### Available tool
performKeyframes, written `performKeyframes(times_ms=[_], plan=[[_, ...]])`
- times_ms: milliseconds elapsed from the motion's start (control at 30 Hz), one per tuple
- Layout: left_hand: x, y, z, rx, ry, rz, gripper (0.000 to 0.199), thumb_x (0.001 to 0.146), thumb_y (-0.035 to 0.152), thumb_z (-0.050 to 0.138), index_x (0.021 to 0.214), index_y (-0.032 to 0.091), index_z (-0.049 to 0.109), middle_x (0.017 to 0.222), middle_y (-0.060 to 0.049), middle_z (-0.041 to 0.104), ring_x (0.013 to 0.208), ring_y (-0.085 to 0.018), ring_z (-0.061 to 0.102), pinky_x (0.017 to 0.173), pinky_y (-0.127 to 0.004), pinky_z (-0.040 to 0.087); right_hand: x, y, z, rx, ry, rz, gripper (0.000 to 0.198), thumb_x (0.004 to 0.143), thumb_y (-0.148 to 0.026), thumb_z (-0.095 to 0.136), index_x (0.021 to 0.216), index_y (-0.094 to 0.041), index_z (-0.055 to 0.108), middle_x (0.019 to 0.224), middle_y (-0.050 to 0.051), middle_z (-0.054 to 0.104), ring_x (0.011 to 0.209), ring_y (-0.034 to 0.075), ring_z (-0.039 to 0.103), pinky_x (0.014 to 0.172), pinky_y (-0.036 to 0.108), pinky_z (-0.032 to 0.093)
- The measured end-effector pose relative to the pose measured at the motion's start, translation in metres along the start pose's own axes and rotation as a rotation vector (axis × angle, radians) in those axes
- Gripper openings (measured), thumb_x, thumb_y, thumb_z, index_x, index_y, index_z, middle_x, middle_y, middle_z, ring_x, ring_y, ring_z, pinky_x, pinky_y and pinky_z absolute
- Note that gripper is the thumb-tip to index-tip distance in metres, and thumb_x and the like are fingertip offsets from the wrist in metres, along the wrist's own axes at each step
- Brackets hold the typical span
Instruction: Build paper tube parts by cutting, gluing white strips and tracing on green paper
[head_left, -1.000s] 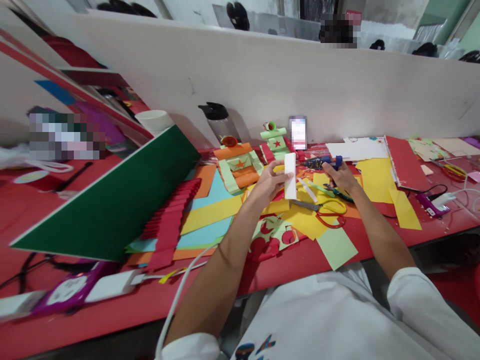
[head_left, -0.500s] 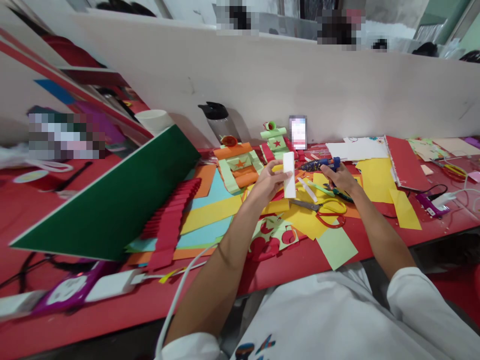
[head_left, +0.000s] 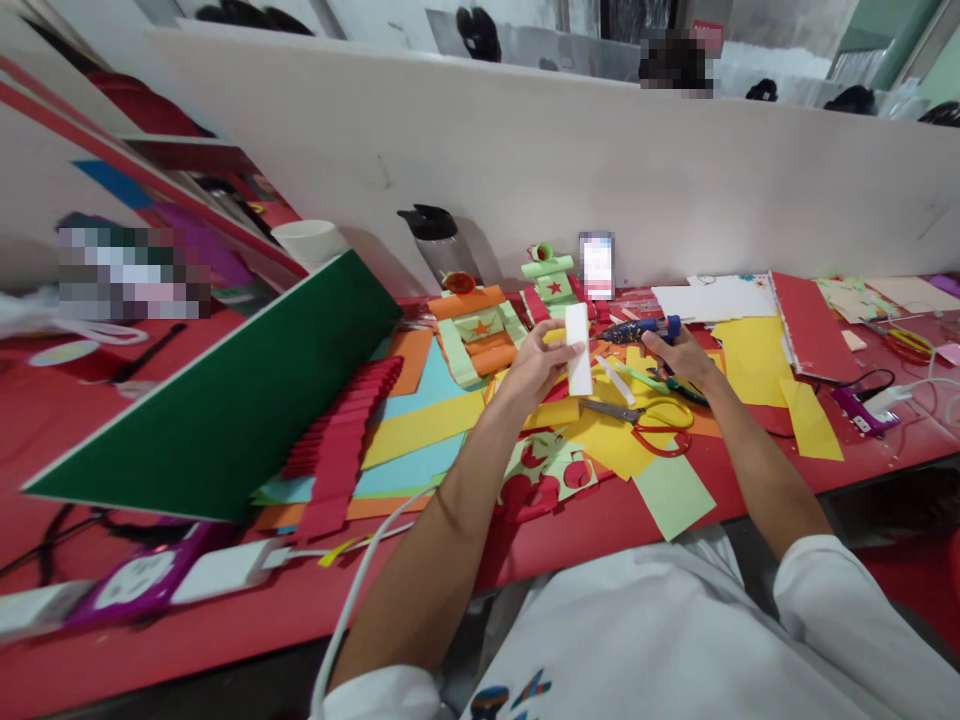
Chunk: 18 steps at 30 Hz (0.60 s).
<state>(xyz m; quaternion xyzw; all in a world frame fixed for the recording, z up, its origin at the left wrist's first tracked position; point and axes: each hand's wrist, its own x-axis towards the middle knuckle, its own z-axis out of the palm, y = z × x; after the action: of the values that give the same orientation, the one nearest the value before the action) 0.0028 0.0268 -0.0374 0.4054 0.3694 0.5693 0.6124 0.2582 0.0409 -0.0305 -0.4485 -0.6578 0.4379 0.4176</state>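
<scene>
My left hand (head_left: 545, 358) is closed around a white strip (head_left: 578, 350), held upright above the paper scraps; a bit of yellow shows behind its fingers. My right hand (head_left: 679, 355) grips a blue glue gun (head_left: 637, 330) whose nozzle points left, close to the strip but apart from it. Below them lie scissors (head_left: 660, 415) with yellow and red handles on yellow paper (head_left: 619, 445). Pliers-like dark handles (head_left: 686, 392) rest under my right hand. Paper figures with stars, one orange and green (head_left: 478, 330), another green and red (head_left: 553, 287), are behind my left hand.
A dark green board (head_left: 225, 400) leans at the left beside pleated red paper (head_left: 341, 430). A bottle (head_left: 439, 245) and a phone (head_left: 598, 265) stand by the white partition (head_left: 510, 160). A white cable (head_left: 352, 600) crosses near my left forearm. Power strips lie at both sides.
Almost nothing differs. Both hands keep their places, with the white strip and the glue gun held as before.
</scene>
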Motion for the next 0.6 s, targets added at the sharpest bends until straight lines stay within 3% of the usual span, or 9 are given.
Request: performKeyframes(times_ms=[167,467,600], plan=[[0.001,-0.001,0.0,0.0,-0.002,0.002,0.069,0.046,0.014,0.096,0.103,0.023,0.059,0.068,0.007,0.066,0.068,-0.015,0.069,0.064,-0.023,0.055,0.002,0.0,0.001,-0.046,0.031,-0.01,0.055,0.08,-0.074,0.074,0.073,-0.023,0.055,0.062,-0.003,0.054,0.042,0.01,0.05,0.039,0.026,0.044],[0.001,0.0,-0.002,-0.01,0.049,0.017,0.071,0.044,0.015,0.095,0.103,0.023,0.057,0.069,0.008,0.066,0.063,-0.011,0.064,0.059,-0.02,0.05,-0.003,-0.007,-0.005,-0.177,-0.101,-0.053,0.054,0.083,-0.071,0.072,0.068,-0.022,0.053,0.057,-0.002,0.055,0.046,0.012,0.052,0.047,0.027,0.046],[0.001,-0.001,-0.001,-0.012,0.043,0.015,0.07,0.043,0.015,0.095,0.103,0.023,0.058,0.067,0.008,0.065,0.061,-0.011,0.062,0.057,-0.02,0.048,-0.003,-0.01,-0.002,-0.176,-0.06,-0.053,0.056,0.082,-0.073,0.07,0.067,-0.023,0.051,0.055,-0.003,0.052,0.046,0.012,0.051,0.046,0.027,0.043]])
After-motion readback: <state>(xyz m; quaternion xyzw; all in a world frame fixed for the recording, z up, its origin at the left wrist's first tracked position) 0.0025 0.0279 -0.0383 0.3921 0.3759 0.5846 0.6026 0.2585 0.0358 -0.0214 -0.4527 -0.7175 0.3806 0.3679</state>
